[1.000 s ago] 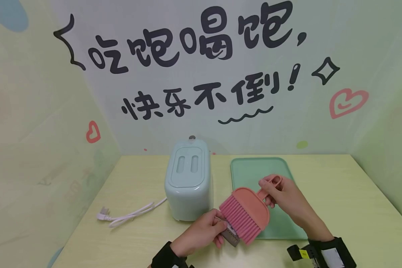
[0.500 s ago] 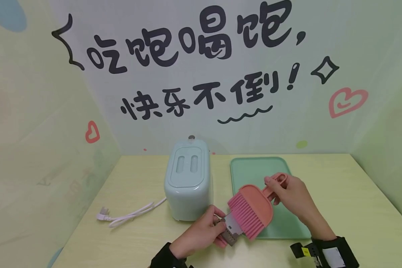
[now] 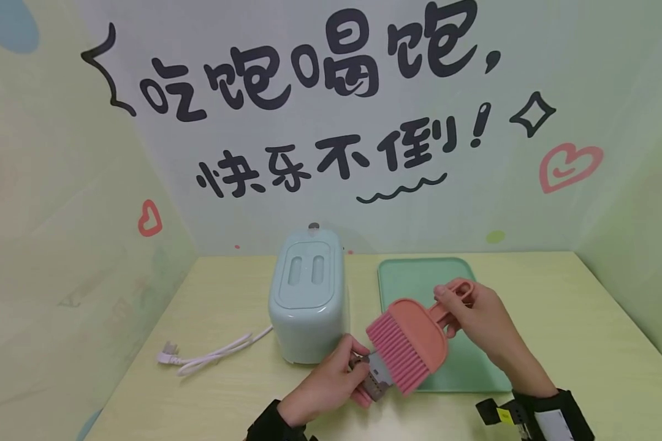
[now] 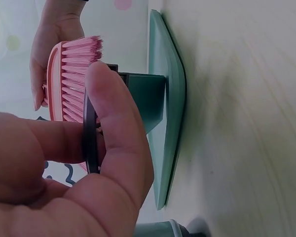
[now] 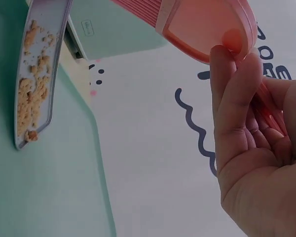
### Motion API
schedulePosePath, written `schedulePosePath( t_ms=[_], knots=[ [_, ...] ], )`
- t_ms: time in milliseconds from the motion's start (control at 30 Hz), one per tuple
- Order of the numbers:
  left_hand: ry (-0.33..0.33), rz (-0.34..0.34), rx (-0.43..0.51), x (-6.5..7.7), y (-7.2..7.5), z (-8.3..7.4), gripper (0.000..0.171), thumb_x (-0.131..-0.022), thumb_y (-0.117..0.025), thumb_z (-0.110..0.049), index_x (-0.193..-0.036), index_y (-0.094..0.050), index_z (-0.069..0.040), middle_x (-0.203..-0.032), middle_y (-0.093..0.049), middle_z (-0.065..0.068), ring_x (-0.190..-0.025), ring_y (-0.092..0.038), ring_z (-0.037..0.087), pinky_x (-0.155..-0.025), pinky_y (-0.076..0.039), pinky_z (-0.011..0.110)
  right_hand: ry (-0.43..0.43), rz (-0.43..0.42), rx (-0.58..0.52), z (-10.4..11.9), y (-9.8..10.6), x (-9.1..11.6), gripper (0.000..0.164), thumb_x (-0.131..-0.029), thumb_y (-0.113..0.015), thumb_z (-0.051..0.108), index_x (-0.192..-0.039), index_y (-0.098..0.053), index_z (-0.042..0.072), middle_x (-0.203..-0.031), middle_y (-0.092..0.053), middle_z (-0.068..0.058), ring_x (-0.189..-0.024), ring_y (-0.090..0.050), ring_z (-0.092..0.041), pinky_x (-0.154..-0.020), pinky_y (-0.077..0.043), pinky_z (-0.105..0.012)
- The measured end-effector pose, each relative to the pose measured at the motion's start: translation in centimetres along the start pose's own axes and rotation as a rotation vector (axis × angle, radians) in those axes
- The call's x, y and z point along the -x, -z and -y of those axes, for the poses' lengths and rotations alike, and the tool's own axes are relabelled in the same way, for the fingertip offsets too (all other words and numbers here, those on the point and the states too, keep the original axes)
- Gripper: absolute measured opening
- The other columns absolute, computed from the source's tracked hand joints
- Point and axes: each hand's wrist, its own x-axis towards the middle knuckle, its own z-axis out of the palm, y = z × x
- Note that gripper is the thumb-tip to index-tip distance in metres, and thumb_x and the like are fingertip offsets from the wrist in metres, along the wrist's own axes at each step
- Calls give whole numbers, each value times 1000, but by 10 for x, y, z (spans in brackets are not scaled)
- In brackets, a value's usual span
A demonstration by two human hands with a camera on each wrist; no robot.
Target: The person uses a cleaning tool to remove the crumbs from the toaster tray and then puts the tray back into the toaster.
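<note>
My left hand [image 3: 333, 378] pinches the dark end of a grey crumb tray [image 3: 380, 369] between thumb and fingers. In the right wrist view, brown crumbs [image 5: 32, 101] lie along the tray's pale surface [image 5: 49, 17], mostly toward one end. My right hand [image 3: 482, 315] grips the handle of a pink brush [image 3: 419, 327], thumb on top. The brush bristles [image 3: 398, 352] hang over the crumb tray and hide part of it; whether they touch it I cannot tell. Beneath both lies a green tray [image 3: 419, 272].
A pale blue toaster [image 3: 309, 294] with a lid on top stands left of the green tray, close to my left hand. Its white cord and plug [image 3: 171, 355] lie on the table [image 3: 226, 398] to the left. A printed wall [image 3: 243, 214] closes off the back.
The brush shifted right and up across the crumb tray, then came back left a little. The left hand has stayed nearly in place, still holding the crumb tray.
</note>
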Motion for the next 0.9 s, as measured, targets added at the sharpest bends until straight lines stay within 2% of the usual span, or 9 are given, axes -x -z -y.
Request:
schedulePosePath(
  t_ms=[167, 267, 333, 433, 533, 733, 900],
  knots=[
    [-18, -23, -57, 1, 0, -1, 22, -107, -56, -6, -127, -48, -1, -112, -63, 16, -77, -71, 24, -67, -63, 37, -14, 25, -20, 2, -5, 1, 37, -108, -64, 32, -112, -61, -4, -81, -75, -11, -63, -69, -19, -61, -61, -37],
    [-8, -26, -69, 3, 0, -3, 32, -102, -66, -7, -129, -48, -3, -111, -64, 16, -76, -71, 23, -70, -63, 40, -28, 36, -22, 0, -6, 0, 37, -108, -65, 32, -112, -61, -4, -82, -75, -12, -64, -70, -19, -61, -61, -37],
    [3, -38, -101, 4, 0, -5, 43, -95, -75, -8, -129, -48, -5, -110, -64, 15, -80, -70, 22, -71, -62, 38, -33, 47, -23, -2, -7, 0, 37, -107, -66, 32, -113, -61, -4, -83, -76, -13, -65, -70, -20, -62, -61, -37],
    [-11, -61, -212, 6, 0, -6, 59, -85, -86, -12, -129, -47, -9, -114, -62, 13, -94, -66, 21, -80, -56, 34, -30, 61, -24, -5, -8, -2, 36, -107, -67, 32, -113, -61, -4, -84, -76, -13, -66, -71, -20, -62, -61, -36],
    [-39, -82, -352, 5, 0, -5, 68, -78, -91, -13, -129, -47, -11, -118, -60, 9, -105, -60, 20, -88, -49, 34, -26, 71, -16, -8, -7, -3, 35, -106, -68, 31, -112, -62, -3, -85, -76, -14, -67, -72, -21, -63, -62, -37],
    [-76, -92, -492, 5, -5, -4, 66, -75, -93, -16, -124, -49, -12, -118, -54, 2, -108, -54, 16, -93, -46, 31, -21, 82, 48, -10, -2, -4, 32, -104, -71, 28, -112, -63, -2, -86, -76, -13, -68, -72, -22, -64, -63, -41],
    [-132, -155, -591, 8, -11, -3, 64, -74, -93, -15, -121, -50, -11, -116, -50, -1, -105, -52, 14, -91, -47, 29, 1, 113, 97, -11, 4, -4, 27, -103, -72, 23, -112, -64, -2, -86, -75, -12, -67, -72, -22, -64, -63, -42]
  ],
)
